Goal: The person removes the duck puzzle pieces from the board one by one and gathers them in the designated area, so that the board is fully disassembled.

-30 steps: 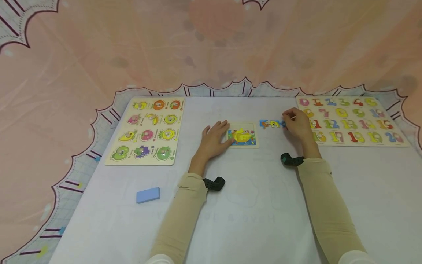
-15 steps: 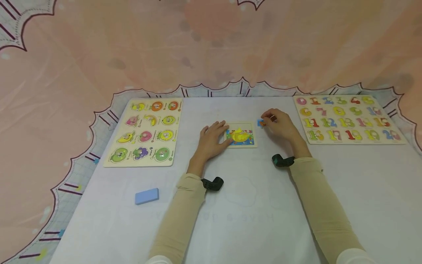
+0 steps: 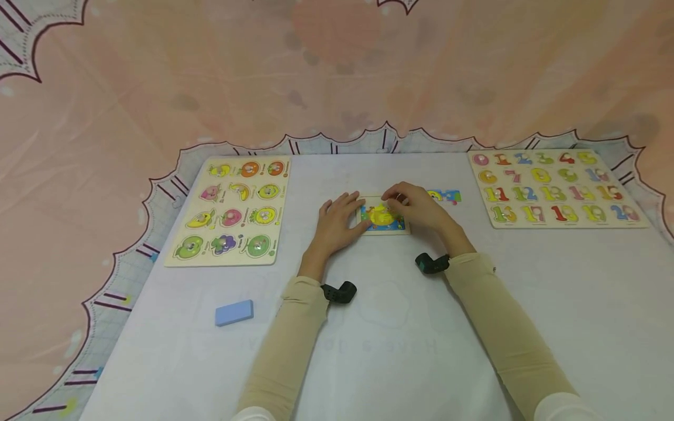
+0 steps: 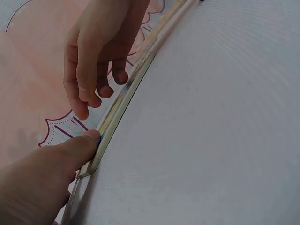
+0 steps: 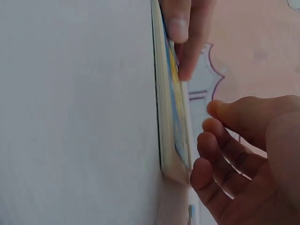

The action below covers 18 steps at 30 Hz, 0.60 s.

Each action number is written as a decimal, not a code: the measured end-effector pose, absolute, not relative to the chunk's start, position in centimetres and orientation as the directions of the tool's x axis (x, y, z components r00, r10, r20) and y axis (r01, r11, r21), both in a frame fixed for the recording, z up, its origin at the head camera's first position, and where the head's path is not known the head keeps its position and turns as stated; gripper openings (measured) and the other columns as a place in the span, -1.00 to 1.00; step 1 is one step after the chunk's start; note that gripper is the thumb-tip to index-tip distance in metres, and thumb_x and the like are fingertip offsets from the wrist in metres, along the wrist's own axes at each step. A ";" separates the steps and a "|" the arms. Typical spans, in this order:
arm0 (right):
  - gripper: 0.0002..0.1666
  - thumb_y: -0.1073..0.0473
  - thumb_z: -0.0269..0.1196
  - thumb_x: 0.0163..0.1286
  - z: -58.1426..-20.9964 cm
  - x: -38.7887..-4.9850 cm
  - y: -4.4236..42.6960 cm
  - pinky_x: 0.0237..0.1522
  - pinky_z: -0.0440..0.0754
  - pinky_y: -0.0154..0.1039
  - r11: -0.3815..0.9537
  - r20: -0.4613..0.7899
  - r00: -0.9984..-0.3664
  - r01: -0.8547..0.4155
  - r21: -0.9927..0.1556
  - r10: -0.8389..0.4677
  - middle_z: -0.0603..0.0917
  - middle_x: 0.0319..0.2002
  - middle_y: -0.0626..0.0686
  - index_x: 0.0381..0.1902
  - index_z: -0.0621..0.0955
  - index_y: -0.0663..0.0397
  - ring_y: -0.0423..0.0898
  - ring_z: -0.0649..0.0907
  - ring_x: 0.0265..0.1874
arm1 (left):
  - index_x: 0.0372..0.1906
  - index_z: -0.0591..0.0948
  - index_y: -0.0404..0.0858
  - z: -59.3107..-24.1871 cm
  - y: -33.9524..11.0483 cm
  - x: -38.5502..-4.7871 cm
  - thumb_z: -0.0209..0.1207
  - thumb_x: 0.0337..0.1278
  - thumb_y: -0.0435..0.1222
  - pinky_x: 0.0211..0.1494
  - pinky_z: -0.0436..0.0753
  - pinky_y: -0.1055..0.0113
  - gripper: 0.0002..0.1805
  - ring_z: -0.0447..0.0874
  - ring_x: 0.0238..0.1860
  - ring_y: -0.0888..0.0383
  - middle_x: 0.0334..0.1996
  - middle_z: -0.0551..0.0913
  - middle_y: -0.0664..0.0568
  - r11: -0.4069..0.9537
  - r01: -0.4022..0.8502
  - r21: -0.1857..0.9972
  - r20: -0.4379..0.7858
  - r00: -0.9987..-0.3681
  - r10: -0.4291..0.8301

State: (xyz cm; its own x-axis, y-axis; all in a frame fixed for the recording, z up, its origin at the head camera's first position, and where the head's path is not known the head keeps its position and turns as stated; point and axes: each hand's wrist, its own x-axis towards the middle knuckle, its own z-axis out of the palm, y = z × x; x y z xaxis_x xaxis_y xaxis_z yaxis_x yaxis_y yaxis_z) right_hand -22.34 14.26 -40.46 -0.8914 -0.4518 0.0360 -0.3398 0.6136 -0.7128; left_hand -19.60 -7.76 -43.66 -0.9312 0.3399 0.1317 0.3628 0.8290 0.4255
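A small wooden picture board with a yellow duck lies on the table, mid-view from the head. Spread fingers of the left hand rest along its left side; in the left wrist view the thumb touches the board's edge. The right hand is over the board's upper right, fingers bent and thumb close to them; in the right wrist view nothing shows between thumb and fingers of this hand. Colourful puzzle pieces lie in a row behind the right hand, which covers the row's left part.
A fruit puzzle board lies at the left, a number puzzle board at the right. A blue block is at the front left. Behind the white table hangs a peach cloth with a scalloped border.
From the right end of the piece row, the right hand has moved left to the duck board, uncovering the row's right end. The left hand stays at the board's left side.
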 end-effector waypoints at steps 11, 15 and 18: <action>-0.67 0.20 0.06 0.44 -40.8 -21.9 13.0 -0.03 0.48 -0.09 0.648 -0.005 -0.863 -0.374 -0.664 -0.505 0.58 -0.13 0.11 0.11 0.56 0.09 0.01 0.54 -0.16 | 0.32 0.40 -0.08 -43.3 -7.8 -19.3 0.12 0.19 0.06 0.47 0.01 -0.07 -0.37 0.09 0.48 0.08 0.42 0.27 0.07 0.819 0.371 0.438 0.133 -0.928 0.349; -0.65 0.19 0.07 0.42 -40.8 -21.9 12.7 -0.03 0.32 -0.07 0.673 -0.016 -0.861 -0.386 -0.631 -0.509 0.57 -0.15 0.08 0.11 0.58 0.06 -0.02 0.52 -0.19 | 0.33 0.40 -0.08 -43.3 -7.8 -19.3 0.12 0.19 0.06 0.47 0.00 -0.07 -0.37 0.08 0.48 0.08 0.42 0.26 0.07 0.820 0.368 0.439 0.127 -0.929 0.349; -0.64 0.17 0.06 0.42 -40.7 -21.8 12.6 -0.07 0.30 -0.08 0.689 -0.034 -0.862 -0.381 -0.617 -0.506 0.56 -0.13 0.07 0.12 0.58 0.04 -0.03 0.52 -0.20 | 0.33 0.39 -0.08 -43.3 -7.8 -19.4 0.12 0.19 0.06 0.48 -0.01 -0.07 -0.37 0.08 0.48 0.08 0.42 0.26 0.07 0.822 0.365 0.437 0.124 -0.930 0.347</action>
